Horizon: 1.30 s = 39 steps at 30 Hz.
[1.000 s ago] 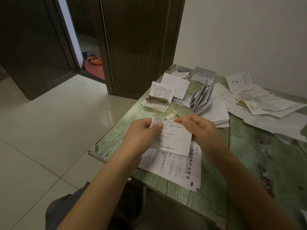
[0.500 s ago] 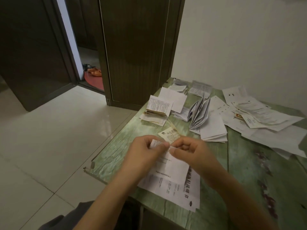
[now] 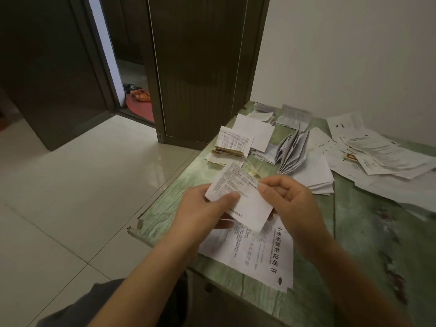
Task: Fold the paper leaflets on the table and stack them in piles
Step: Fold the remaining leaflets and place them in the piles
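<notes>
A small white printed leaflet (image 3: 238,192) is held above the green table (image 3: 368,232), partly folded, its upper flap tilted up to the left. My left hand (image 3: 203,213) grips its left edge, thumb on top. My right hand (image 3: 292,204) pinches its right edge with curled fingers. Under both hands a larger unfolded leaflet (image 3: 259,253) with big black characters lies flat on the table. Behind them stands a pile of folded leaflets (image 3: 232,145), and a fanned-out folded bundle (image 3: 293,152) rests on a white stack (image 3: 316,175).
Loose unfolded sheets (image 3: 377,152) are spread over the table's far right by the white wall. More small folded papers (image 3: 292,116) lie at the far edge. The table's left edge (image 3: 165,192) drops to a tiled floor; a dark door stands behind.
The leaflet, held flat and wide a second ago, has been folded over and is now smaller, lifted and tilted to the left. Both hands came closer together.
</notes>
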Motion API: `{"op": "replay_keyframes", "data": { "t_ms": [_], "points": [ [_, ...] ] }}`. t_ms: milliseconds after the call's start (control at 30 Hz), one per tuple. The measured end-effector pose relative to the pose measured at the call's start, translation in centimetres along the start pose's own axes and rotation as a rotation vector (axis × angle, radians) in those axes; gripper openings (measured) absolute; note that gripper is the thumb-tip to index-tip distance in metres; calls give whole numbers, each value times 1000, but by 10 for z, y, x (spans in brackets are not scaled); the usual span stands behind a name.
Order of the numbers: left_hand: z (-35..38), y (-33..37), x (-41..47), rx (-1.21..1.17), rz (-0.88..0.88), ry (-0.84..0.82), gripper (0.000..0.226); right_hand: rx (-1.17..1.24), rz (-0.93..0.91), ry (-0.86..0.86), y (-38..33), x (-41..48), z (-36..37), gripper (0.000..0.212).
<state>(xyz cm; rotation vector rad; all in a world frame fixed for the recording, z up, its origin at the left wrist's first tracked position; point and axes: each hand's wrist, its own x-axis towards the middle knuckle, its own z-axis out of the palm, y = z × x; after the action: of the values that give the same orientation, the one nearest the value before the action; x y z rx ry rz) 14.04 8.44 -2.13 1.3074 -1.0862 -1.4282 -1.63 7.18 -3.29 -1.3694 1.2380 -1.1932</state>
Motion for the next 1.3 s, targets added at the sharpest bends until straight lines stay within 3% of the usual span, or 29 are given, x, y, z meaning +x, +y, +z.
{"op": "replay_keyframes", "data": {
  "t_ms": [133,200,333,500,667,767,833,967,1133,1300],
  "points": [
    [5,-1,1,-123,59,184,11,-10,68,-71,1,0,2,9],
    [4,-3,2,-71,111,228,20,5,77,-99,3,0,3,12],
    [9,-5,2,131,193,150,44,15,104,-119,3,0,3,10],
    [12,-2,1,8,175,128,52,86,87,-72,4,0,2,25],
    [13,-1,1,-292,-60,114,33,65,-24,-39,3,2,-2,27],
    [15,-3,-2,-239,-121,68,27,55,-57,-15,5,4,-4,28],
    [20,-3,-1,-146,-79,121,9,119,-39,-6,5,5,-6,28],
    [28,-2,7,18,65,216,12,99,-126,28,2,3,-9,17],
    [29,-3,8,56,168,277,16,3,-350,368,0,4,-10,17],
    [26,-1,8,56,173,290,22,-381,-138,325,16,9,-12,23]
  ]
}}
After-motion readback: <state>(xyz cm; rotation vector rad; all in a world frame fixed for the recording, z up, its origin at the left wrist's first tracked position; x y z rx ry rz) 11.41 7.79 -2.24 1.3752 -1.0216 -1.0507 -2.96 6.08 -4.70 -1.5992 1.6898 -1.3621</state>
